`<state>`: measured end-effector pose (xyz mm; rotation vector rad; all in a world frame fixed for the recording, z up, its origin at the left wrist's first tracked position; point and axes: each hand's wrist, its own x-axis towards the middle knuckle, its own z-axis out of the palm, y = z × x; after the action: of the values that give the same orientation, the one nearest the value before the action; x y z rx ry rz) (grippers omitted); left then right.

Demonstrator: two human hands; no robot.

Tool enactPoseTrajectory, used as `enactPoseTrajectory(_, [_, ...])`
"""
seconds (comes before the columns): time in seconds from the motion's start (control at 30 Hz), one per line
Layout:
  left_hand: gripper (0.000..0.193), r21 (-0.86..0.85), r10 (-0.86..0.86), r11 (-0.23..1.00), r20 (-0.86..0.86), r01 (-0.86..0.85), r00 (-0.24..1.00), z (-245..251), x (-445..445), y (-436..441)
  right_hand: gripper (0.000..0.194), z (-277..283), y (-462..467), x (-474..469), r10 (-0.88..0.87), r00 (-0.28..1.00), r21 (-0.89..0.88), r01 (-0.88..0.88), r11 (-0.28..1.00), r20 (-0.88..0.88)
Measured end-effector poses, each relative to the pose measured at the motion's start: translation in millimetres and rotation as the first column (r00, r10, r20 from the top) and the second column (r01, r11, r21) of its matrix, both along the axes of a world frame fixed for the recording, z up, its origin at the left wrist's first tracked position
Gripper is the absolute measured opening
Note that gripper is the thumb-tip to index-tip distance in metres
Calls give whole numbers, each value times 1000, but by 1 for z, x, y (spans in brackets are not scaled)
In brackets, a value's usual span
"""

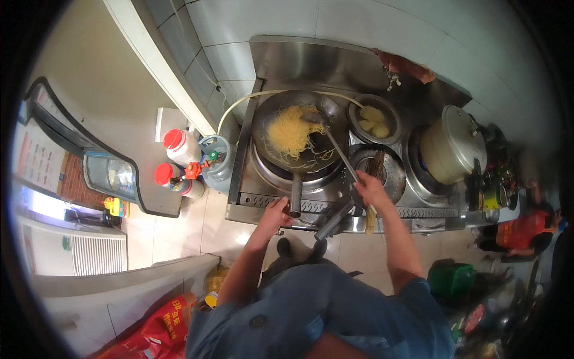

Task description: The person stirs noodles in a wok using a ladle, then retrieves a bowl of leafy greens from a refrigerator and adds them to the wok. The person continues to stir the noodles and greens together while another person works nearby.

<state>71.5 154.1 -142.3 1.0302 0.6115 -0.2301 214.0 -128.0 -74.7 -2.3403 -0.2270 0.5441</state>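
My right hand (371, 190) is closed around the long handle of a metal ladle (337, 146). The ladle's bowl rests among yellow shredded strands (289, 128), possibly noodles or potato, in a dark wok (264, 152) on the left burner. Beside the end of the wok's tubular handle (296, 195), at the stove's front edge, is my left hand (277, 214). Its fingers are partly hidden, so I cannot tell whether they grip anything. A bamboo wok brush (375, 166) lies across a perforated metal strainer (394, 168) near my right hand.
Behind the strainer, a pot (396, 130) holds water and sponge-like yellowish pieces. A large lidded pot (441, 148) occupies the right burner. A gas cylinder (222, 157) and red-lidded containers (181, 146) stand left of the stove (244, 179). Another person (522, 231) is far right.
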Motion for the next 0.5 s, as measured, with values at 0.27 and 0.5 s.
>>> enactPoseTrajectory(0.27, [31, 40, 65, 997, -81, -61, 995, -7, -72, 35, 47, -23, 55, 2, -67, 870, 447, 315, 837, -488])
enactPoseTrajectory(0.5, [31, -88, -35, 996, -4, 34, 999, 6, -48, 14, 32, -38, 85, 49, -16, 913, 459, 220, 861, -407])
